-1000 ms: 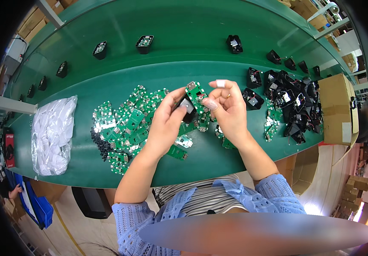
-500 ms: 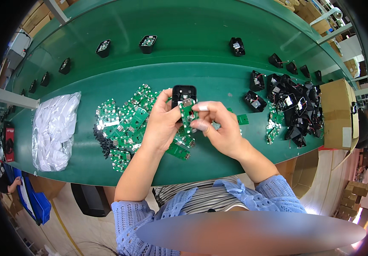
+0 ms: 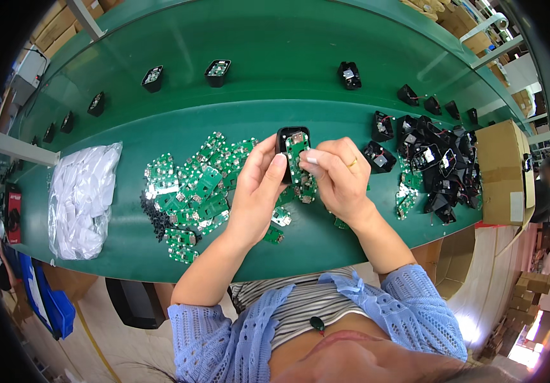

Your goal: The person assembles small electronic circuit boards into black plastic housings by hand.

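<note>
My left hand point(image 3: 254, 195) is wrapped round a small black plastic housing point(image 3: 281, 138), its thumb along the near left side. A green circuit board point(image 3: 297, 145) with a silver connector at its far end lies over the housing's open face. My right hand point(image 3: 346, 177) pinches the board's right edge between thumb and fingers; the fingertips partly hide it. Below the hands, more loose green boards point(image 3: 305, 189) lie on the green bench. Left of my left hand spreads a heap of green circuit boards point(image 3: 208, 184), with small black parts point(image 3: 153, 214) at its left edge.
A clear bag of white pieces point(image 3: 83, 203) lies at the left. To the right are a pile of black housings with wires point(image 3: 441, 153), several boards point(image 3: 406, 191) and a cardboard box point(image 3: 504, 175). Filled black housings point(image 3: 217, 73) stand spaced along the green strip behind.
Both hands have shifted slightly right with the housing. The board, earlier held at the housing's near end, now lies over its open face. My right hand has turned, its fingers now more curled.
</note>
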Motion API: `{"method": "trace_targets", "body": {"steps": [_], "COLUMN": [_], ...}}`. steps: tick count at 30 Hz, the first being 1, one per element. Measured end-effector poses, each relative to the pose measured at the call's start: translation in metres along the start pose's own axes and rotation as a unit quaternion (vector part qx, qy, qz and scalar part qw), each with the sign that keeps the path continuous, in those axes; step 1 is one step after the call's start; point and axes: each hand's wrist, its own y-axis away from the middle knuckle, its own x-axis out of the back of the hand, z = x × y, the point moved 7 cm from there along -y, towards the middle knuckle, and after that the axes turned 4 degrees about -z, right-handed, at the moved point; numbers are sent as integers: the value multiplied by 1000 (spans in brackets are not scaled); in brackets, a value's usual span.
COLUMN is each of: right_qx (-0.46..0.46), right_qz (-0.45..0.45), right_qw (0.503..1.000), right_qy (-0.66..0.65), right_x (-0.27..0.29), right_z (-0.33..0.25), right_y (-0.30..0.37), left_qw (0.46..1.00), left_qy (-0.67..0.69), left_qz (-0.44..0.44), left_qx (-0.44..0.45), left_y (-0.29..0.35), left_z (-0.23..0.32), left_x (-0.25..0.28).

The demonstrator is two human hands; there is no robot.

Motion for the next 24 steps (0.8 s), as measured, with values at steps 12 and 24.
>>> {"method": "trace_targets", "body": {"steps": [12,24], "right_qx": [-35,2], "right_qz": [-5,-26], "right_qw": [999,1000], "right_qy": [-4,17], "right_x": [-1,-2], "right_z": [0,-6], "right_y": [-4,-1], "left_qw": [993,985], "left_qy": [-87,-112], "left_qz": [3,9], "left_qx": [-82,-130], "left_y": [0,3], "left_z": [2,0], "left_x": [-1,-5]}}
